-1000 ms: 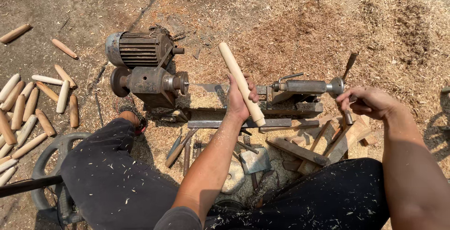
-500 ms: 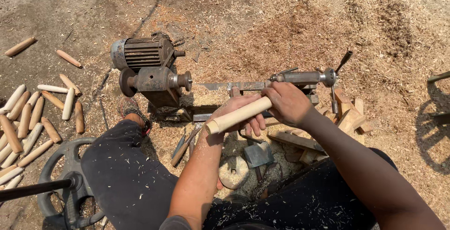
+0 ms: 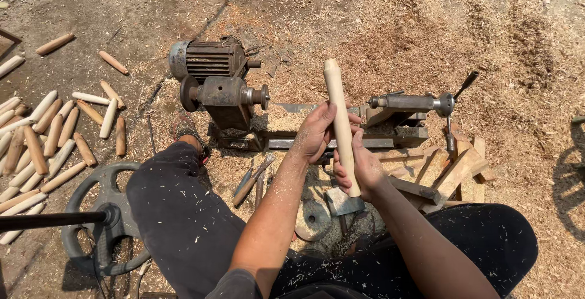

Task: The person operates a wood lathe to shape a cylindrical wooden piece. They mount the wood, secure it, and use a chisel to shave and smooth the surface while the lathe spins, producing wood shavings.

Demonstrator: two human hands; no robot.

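While upright, dowel [image 3: 341,128] in both hands

We see no packages, labels, signs or screens here.

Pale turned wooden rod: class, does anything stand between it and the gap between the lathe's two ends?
Nothing visible does. The pale turned wooden rod is held upright by the left hand and right hand, just above the sawdust-covered gap between rusty headstock and grey tailstock.
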